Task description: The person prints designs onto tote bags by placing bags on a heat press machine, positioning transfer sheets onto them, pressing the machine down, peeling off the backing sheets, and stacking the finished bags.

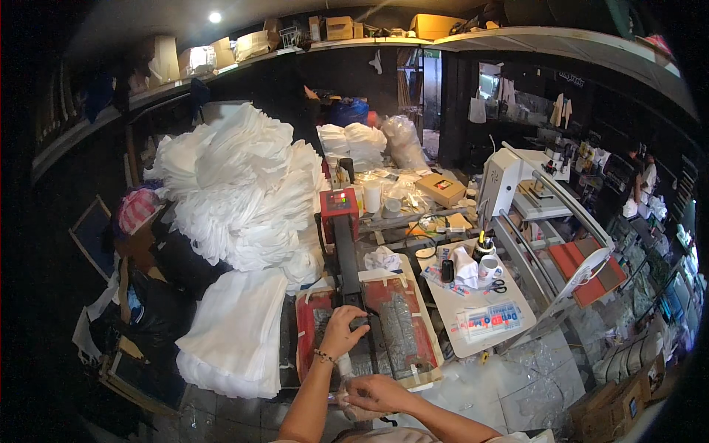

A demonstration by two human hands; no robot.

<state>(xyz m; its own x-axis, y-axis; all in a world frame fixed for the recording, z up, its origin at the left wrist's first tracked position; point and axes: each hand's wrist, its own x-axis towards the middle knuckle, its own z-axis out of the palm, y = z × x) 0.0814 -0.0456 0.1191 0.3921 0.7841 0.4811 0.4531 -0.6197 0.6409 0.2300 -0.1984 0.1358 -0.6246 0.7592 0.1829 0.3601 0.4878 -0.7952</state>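
Observation:
A heat press with a red control box (339, 210) and a long black arm (346, 258) stands in front of me. Its wide red bed (310, 351) has grey, worn patches and tape along the edges. My left hand (344, 330) is closed around the black handle (371, 317) at the near end of the arm. Lower down, my right hand (375, 393) has its fingers bent together beside a pale, narrow object (344, 366) at the bed's near edge. What its fingers hold, if anything, is hidden.
Left of the press, a flat stack of white fabric (235, 332) lies below a tall white fabric heap (236, 184). On the right, a pale board (473, 295) holds a mug (488, 267), scissors (499, 286) and printed sheets (487, 319). Beyond stands a white-framed machine (502, 177).

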